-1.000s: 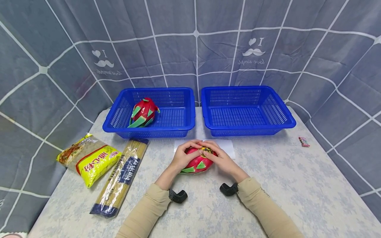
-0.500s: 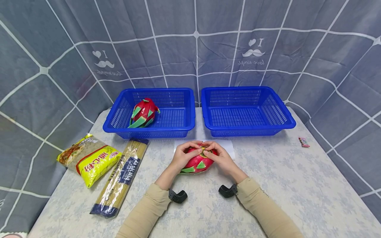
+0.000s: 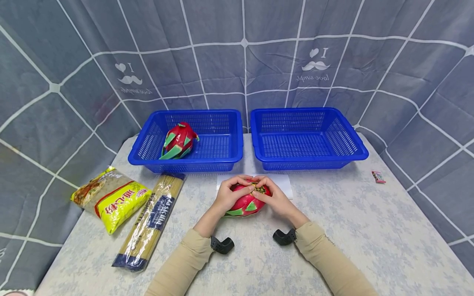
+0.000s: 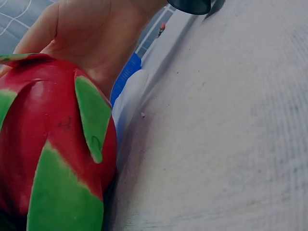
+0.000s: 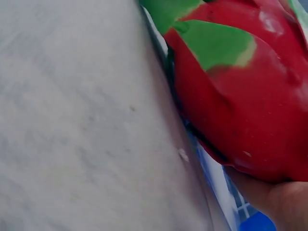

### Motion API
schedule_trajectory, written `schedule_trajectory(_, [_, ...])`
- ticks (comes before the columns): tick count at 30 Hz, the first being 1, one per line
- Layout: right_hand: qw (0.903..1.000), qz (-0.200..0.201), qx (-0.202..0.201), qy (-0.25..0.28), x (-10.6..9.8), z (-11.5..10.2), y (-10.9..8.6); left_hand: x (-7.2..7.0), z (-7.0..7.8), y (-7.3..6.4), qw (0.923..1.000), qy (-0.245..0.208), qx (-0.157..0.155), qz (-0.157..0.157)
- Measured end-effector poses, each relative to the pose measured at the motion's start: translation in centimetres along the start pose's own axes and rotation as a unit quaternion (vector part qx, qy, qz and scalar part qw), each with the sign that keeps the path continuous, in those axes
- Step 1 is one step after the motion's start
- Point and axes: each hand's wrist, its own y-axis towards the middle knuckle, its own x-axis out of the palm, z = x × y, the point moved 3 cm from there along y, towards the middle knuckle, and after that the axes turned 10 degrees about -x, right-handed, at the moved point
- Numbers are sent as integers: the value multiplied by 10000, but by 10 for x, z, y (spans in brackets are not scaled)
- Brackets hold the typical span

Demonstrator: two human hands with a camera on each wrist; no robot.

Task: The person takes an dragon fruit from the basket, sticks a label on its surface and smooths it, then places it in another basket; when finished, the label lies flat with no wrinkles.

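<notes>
A red dragon fruit [image 3: 245,203] with green scales lies on its side on the table in front of me. My left hand [image 3: 224,198] curls round its left and far side, thumb across the top. From the right, my right hand [image 3: 278,200] holds it too, its bent fingers and thumb at a yellow-and-black sticker [image 3: 261,189] on the fruit. The thumb tips meet beside the sticker, part of which the fingers hide. The left wrist view shows the fruit's scaly red skin [image 4: 60,115] against the palm; in the right wrist view a fingertip area [image 5: 284,197] shows under the fruit.
Behind stand two blue baskets; the left basket [image 3: 216,158] holds another dragon fruit [image 3: 179,139], the right basket [image 3: 311,156] shows its bare mesh. At left lie a yellow pasta bag [image 3: 111,197] and a spaghetti pack [image 3: 149,222]. White paper [image 3: 283,183] and a small packet [image 3: 378,177] also lie there.
My right fingers have shifted slightly over the sticker, and its yellow-and-black print shows again at the right of the thumb tips. The left hand and the fruit stay nearly in place.
</notes>
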Motion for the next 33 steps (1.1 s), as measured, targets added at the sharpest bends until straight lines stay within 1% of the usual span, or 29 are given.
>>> schedule_trajectory(2, [9999,-126,74,85,-1,0,1,-1,-7,3,9999,-122,-70,-68])
schedule_trajectory(5, [9984,-279,240,435,-4,0,1,-3,-19,8,9992,-329,-126,-211])
schedule_trajectory(8, [9951,-390,362,836,-6,1,1,-4,-23,10,9988,-401,-83,-285])
schedule_trajectory(11, [9918,-413,391,1146,-6,2,0,-5,-24,10,9988,-370,39,-307])
schedule_trajectory(13, [9929,-356,401,1062,-6,1,1,-6,-25,10,9990,-323,118,-281])
schedule_trajectory(15, [9953,-302,379,834,-6,0,1,-6,-25,10,9992,-279,145,-232])
schedule_trajectory(17, [9974,-268,371,555,-6,0,1,-7,-24,10,9994,-257,114,-187])
schedule_trajectory(19, [9989,-286,272,250,-6,1,0,-7,-21,9,9995,-260,44,-171])
schedule_trajectory(24, [9995,-323,5,-70,-9,3,-1,-5,-4,2,9996,-204,14,-203])
schedule_trajectory(26, [9991,-400,-56,-147,-11,3,-1,-5,1,-1,9997,-165,35,-201])
schedule_trajectory(28, [9986,-502,-94,-163,-13,2,-1,-5,2,-1,9996,-169,22,-227])
schedule_trajectory(33, [9964,-833,-146,53,-20,-1,-1,-6,3,0,9990,-136,165,-398])
